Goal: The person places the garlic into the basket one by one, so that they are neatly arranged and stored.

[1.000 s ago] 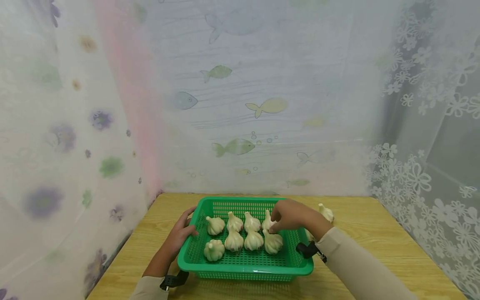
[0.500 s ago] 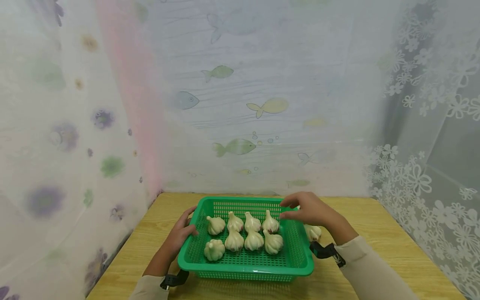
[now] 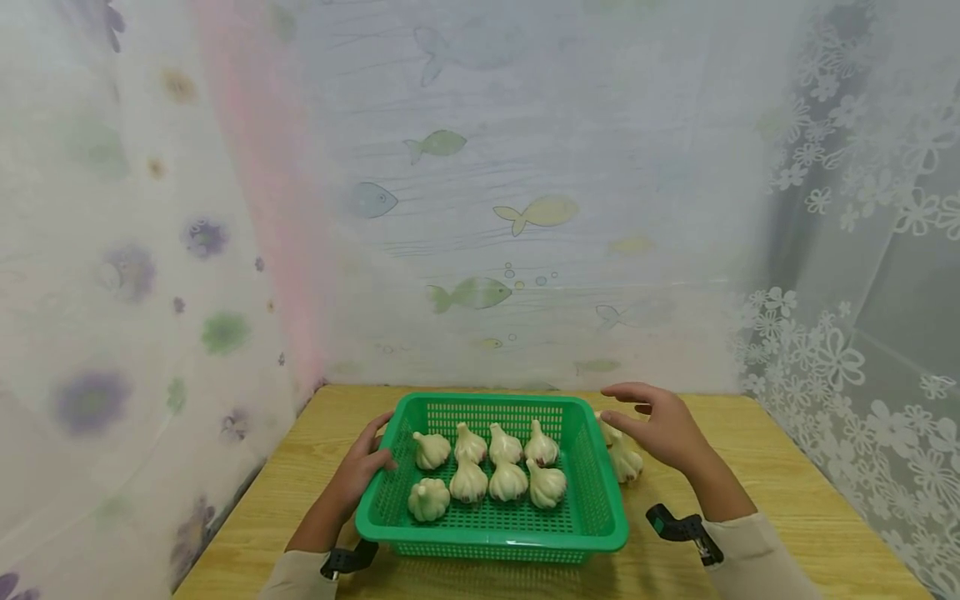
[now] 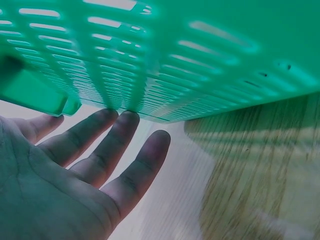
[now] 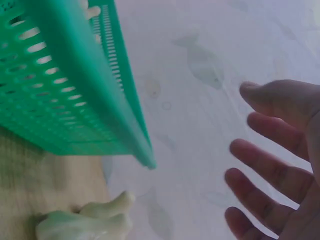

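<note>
A green plastic basket (image 3: 491, 537) holds several garlic bulbs (image 3: 468, 482) standing in two rows. My left hand (image 3: 356, 475) grips its left rim, with the thumb over the edge. In the left wrist view the fingers (image 4: 127, 175) of that hand reach up against the slotted outer wall. Past the basket's right side, my right hand (image 3: 663, 425) hovers with spread, relaxed fingers and nothing in it. Beneath and left of it, garlic bulbs (image 3: 625, 463) lie on the table beside the basket, partly covered by the hand and rim.
The wooden table (image 3: 750, 467) runs back to a hanging curtain (image 3: 525, 333) printed with fish. Another flowered curtain (image 3: 225, 333) hangs along the left side, and a sheer one (image 3: 832, 350) at the right.
My right hand has let go of a garlic bulb in the back row, lifted out of the basket and moved right. The left hand and basket have stayed put.
</note>
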Demonstrator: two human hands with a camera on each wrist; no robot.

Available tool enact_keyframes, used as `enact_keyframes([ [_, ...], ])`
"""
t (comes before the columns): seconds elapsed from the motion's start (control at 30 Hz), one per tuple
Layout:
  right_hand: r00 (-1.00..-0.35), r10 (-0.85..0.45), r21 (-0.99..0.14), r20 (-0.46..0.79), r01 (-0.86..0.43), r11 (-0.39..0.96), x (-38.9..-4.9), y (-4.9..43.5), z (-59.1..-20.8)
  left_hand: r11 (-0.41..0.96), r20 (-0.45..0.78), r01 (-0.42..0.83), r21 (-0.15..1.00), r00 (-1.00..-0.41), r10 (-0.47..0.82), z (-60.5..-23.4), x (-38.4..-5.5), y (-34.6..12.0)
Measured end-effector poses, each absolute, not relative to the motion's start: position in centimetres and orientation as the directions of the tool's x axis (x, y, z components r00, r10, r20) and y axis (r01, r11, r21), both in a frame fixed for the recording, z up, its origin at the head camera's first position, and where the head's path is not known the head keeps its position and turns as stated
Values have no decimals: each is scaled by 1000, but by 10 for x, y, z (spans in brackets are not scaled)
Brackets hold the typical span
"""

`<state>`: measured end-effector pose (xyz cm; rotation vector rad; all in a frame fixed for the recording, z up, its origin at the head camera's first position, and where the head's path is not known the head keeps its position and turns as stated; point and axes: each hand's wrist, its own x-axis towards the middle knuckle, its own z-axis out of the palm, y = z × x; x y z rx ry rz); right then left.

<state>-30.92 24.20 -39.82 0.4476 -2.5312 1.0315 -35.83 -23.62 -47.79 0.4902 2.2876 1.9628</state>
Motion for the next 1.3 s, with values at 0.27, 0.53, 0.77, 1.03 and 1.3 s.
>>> enact_keyframes([
  [0.27, -849, -45, -643, 527, -433, 632, -308, 260, -425, 124, 134, 176, 977, -949, 285, -479, -359, -236],
  [0.53, -843, 66, -712, 534, -406, 573, -310, 274, -457, 117, 132, 170, 978, -951, 279, -478, -360, -236],
  [0.77, -853, 69, -781, 518, -438, 445, -314, 285, -476, 137, 126, 164, 977, -960, 251, -480, -361, -235],
  [1.03, -905, 39, -852, 424, -383, 357, -315, 296, -492, 143, 119, 158, 977, -962, 247, -480, -361, -234],
  [1.3, -944, 35, -888, 328, -295, 352, -318, 295, -506, 141, 121, 162, 977, -958, 262, -481, -362, -235],
])
